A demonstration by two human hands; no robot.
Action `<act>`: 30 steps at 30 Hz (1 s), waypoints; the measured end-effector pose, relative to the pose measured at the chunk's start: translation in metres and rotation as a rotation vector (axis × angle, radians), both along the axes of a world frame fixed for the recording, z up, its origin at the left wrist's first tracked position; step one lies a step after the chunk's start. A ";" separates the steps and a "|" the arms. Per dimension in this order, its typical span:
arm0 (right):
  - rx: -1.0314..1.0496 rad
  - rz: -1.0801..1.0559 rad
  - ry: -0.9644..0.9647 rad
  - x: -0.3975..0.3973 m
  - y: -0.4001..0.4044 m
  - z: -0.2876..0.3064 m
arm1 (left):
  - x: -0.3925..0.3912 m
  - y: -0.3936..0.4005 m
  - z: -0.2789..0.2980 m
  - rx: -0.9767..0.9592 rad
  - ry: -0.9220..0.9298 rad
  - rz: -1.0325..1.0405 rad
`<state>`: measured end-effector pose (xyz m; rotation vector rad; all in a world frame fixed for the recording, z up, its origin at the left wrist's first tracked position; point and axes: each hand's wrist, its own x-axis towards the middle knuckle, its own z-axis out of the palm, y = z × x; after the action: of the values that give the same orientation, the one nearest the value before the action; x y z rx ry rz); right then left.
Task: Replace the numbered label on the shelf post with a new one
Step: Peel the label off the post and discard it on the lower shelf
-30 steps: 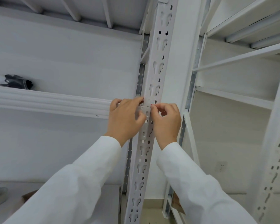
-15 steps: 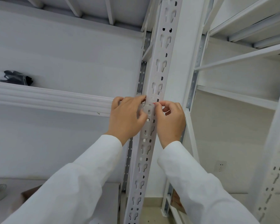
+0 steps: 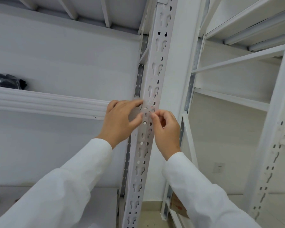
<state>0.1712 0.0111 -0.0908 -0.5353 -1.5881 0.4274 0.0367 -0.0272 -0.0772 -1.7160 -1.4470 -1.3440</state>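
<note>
- A person in white sleeves is reaching up with both hands to a white perforated shelf post (image 3: 152, 76) that is running from the bottom to the top of the view.
- The left hand (image 3: 120, 120) is resting against the post's left edge, fingers stretched across towards the post's face and thumb lying just under them; a pale strip that seems to be the label (image 3: 133, 114) is showing between them, so this hand is apparently pinching it.
- The right hand (image 3: 166, 127) is sitting at the post's right edge with its fingers curled, thumb and forefinger pinching a small, thin edge on the post's face; it is too small to tell what exactly it is.
- No number is readable on the label.
- A white shelf beam (image 3: 48, 102) is meeting the post from the left, and a dark bundled item (image 3: 11, 81) is lying on that shelf, well apart from the hands.
</note>
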 end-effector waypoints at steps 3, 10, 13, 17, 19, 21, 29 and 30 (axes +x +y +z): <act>-0.022 0.062 -0.020 0.006 0.001 0.002 | -0.001 -0.003 -0.002 0.063 -0.037 -0.104; -0.065 0.280 -0.180 -0.014 -0.015 -0.006 | 0.004 -0.029 -0.028 0.118 -0.342 -0.379; -0.213 0.388 -0.169 -0.037 -0.026 -0.018 | -0.009 -0.042 -0.045 0.084 -0.633 -0.415; -0.455 0.526 -0.212 -0.089 -0.036 -0.046 | -0.050 -0.053 -0.079 0.076 -0.920 -0.348; -0.535 0.571 -0.265 -0.117 -0.038 -0.063 | -0.080 -0.058 -0.103 0.063 -0.997 -0.241; -0.570 0.552 -0.284 -0.143 -0.037 -0.080 | -0.116 -0.063 -0.133 0.012 -1.056 -0.092; -0.588 0.511 -0.692 -0.194 -0.010 -0.145 | -0.208 -0.073 -0.254 -0.417 -1.161 0.313; -0.579 0.507 -0.742 -0.195 -0.007 -0.153 | -0.214 -0.071 -0.262 -0.452 -1.148 0.350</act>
<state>-0.0241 0.0039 -0.2437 -0.7807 -2.3345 1.1956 -0.1773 -0.0986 -0.3397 -0.7197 -2.6597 -1.9968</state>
